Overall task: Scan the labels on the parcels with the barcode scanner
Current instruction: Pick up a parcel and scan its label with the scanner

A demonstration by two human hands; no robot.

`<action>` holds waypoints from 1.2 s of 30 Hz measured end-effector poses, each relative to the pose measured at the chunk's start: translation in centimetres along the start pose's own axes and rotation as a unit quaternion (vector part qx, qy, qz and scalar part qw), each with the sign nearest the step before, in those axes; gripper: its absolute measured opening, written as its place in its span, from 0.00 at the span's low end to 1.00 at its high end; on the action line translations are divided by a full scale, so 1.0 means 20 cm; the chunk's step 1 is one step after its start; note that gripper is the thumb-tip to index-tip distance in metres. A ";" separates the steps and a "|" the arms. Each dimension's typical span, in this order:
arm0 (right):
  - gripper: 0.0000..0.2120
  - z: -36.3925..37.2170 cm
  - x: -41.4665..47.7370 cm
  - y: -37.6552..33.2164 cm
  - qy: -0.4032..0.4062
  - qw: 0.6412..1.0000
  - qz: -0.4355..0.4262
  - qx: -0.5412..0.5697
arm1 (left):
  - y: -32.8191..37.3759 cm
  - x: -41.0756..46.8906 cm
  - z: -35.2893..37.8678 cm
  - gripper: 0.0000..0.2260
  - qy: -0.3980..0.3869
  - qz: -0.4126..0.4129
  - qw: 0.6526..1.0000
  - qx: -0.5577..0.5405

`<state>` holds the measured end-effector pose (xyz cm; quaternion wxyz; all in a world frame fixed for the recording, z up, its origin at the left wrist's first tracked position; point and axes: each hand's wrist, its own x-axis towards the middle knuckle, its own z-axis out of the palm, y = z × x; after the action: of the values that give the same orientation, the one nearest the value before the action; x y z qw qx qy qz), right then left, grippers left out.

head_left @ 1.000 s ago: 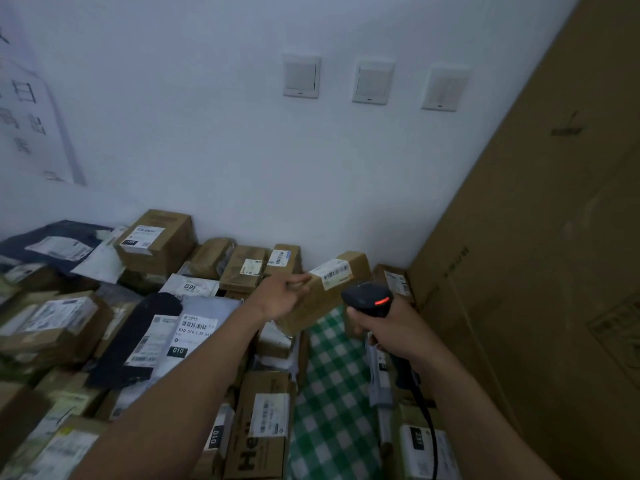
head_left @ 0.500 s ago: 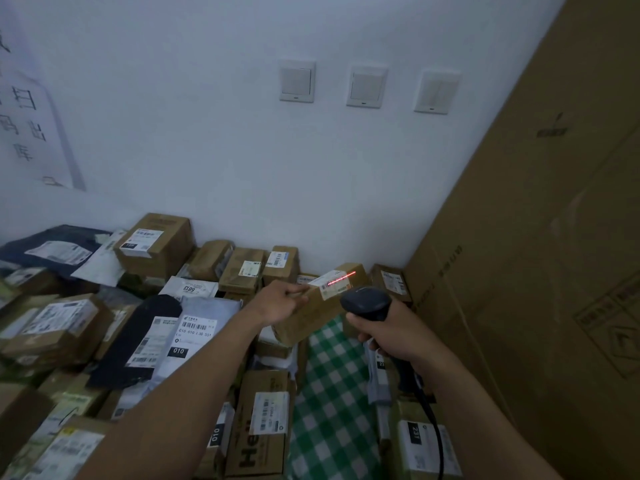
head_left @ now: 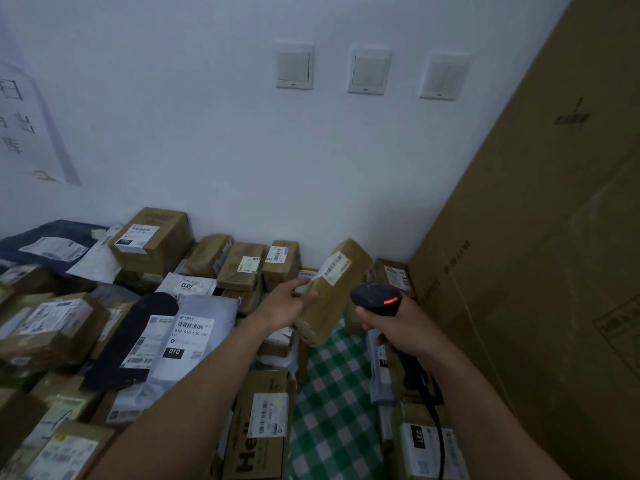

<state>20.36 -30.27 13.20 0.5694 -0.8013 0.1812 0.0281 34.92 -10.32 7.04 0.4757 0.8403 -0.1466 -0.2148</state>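
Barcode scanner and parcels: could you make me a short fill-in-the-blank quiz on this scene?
The right hand grips the barcode scanner just to the ____ of the brown parcel. The left hand holds that parcel tilted, its white ____ on top. The wall carries ____ white switches. Between the parcels shows a cloth checked in white and ____.
Missing words: right; label; three; green.

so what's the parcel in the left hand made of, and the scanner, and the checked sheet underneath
Parcel: brown cardboard, matte, creased edges; white paper label. Barcode scanner: likely black plastic, faint sheen on its moulded head. Checked sheet: green-and-white cloth or vinyl; the look leaves it open.
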 end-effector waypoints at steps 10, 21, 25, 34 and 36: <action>0.11 -0.09 0.39 0.18 0.030 0.994 0.093 0.058 | -0.16 0.31 0.50 0.22 0.051 -0.084 0.995 0.020; 0.06 -0.08 0.76 0.35 -0.003 0.985 0.154 0.075 | -0.35 0.83 0.70 0.25 0.121 -0.159 0.968 0.155; 0.07 -0.11 0.84 0.46 -0.003 0.979 0.181 0.090 | -0.37 0.97 0.75 0.23 0.128 -0.164 0.957 0.201; 0.09 -0.13 0.95 0.62 -0.003 0.970 0.216 0.115 | -0.54 1.15 0.84 0.31 0.096 -0.190 0.935 0.285; 0.10 -0.13 0.95 0.63 -0.002 0.968 0.219 0.119 | -0.54 1.15 0.86 0.33 0.087 -0.177 0.933 0.300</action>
<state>33.64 -41.20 -2.06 0.6408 -0.6685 0.3537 0.1318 46.68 -27.95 -15.23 0.1663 0.9716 -0.0114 -0.1679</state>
